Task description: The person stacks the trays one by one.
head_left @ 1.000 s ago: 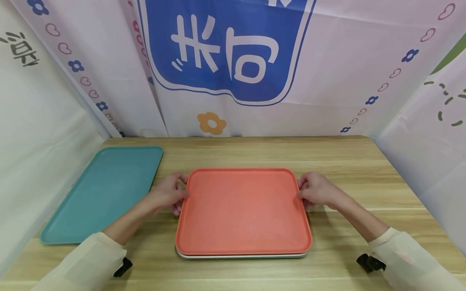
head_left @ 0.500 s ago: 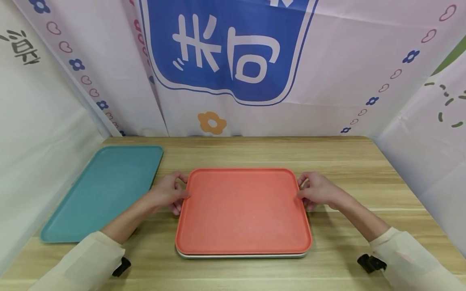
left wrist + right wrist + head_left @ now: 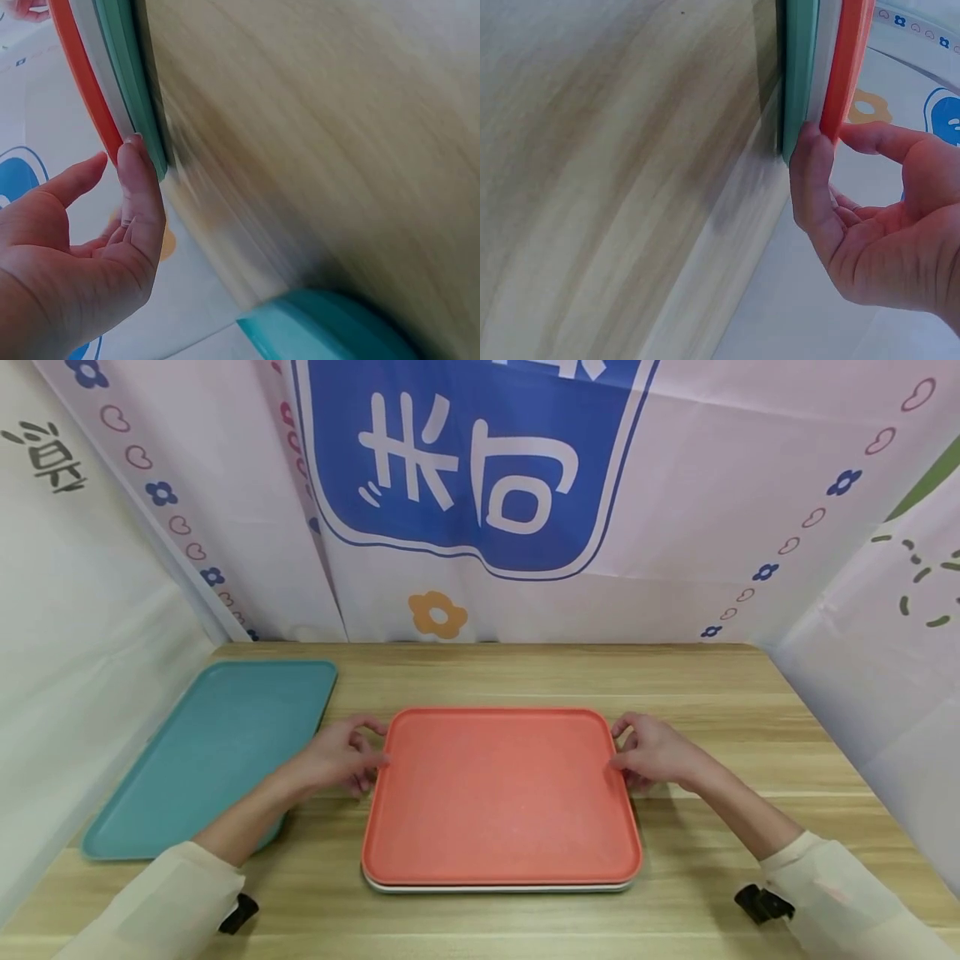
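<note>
A red tray (image 3: 502, 793) lies on top of a stack in the middle of the table. Under it are a white tray (image 3: 824, 52) and a green tray (image 3: 799, 82), seen edge-on in the wrist views. My left hand (image 3: 341, 756) is at the stack's left edge, its fingertips touching the side and the thumb slightly off the red rim in the left wrist view. At the right edge, my right hand (image 3: 660, 753) pinches the red tray's rim, thumb on the upper side and fingertips against the edge.
A teal tray (image 3: 217, 752) lies at the table's left side, partly behind my left forearm. The wooden table (image 3: 675, 685) is bordered by printed white cloth (image 3: 675, 552) at the back and sides.
My left hand has shifted slightly left and loosened, its thumb drawing back from the red rim. The right hand and the stack have hardly moved.
</note>
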Motion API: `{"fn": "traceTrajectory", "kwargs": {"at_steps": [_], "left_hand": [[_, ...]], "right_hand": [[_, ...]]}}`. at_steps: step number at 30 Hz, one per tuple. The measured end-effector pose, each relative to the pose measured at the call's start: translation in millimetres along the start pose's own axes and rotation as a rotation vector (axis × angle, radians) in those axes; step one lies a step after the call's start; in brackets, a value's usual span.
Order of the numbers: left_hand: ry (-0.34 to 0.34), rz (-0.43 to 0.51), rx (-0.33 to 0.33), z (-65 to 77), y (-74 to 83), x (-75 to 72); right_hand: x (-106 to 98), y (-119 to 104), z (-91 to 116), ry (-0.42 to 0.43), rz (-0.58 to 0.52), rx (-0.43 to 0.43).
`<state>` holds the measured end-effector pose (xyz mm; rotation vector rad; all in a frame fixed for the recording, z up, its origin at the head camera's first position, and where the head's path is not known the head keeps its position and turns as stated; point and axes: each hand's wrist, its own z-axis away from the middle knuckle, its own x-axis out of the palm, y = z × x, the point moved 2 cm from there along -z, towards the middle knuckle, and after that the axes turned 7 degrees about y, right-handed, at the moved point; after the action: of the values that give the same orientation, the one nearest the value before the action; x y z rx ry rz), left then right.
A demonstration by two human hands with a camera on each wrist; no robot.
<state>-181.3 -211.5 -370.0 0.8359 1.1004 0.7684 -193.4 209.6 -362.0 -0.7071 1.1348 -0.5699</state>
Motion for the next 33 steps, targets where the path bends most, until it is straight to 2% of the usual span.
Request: {"fn": "traceTrajectory", "kwargs": {"at_steps": [4,9,13,17,25,30,33], "left_hand": [[0.002,0.004,0.036,0.9,-1.9,-5.5],[0.013,-0.03,0.051,0.8,-1.7,-8.8],[0.052,-0.081,0.083,2.3,0.0,-12.4],[0.092,-0.123,0.154,4.9,0.7,-17.0],[0.227,-0.279,0.288,8.0,-3.8,-27.8],[0.272,-0.345,0.319,9.7,-6.1,-33.7],[0.28,-0.371,0.32,10.8,-7.6,-36.8]], "right_hand": [[-4,-6,0,0.047,0.101,-0.049],[-7,-17,0,0.13,0.236,-0.136],[-6,-27,-2,0.209,0.211,-0.247],[-2,-36,-4,0.25,0.137,-0.357],[11,-54,-8,0.164,0.029,-0.454],[21,-65,-9,0.092,-0.029,-0.466],[28,-71,-11,0.042,-0.066,-0.429]]}}
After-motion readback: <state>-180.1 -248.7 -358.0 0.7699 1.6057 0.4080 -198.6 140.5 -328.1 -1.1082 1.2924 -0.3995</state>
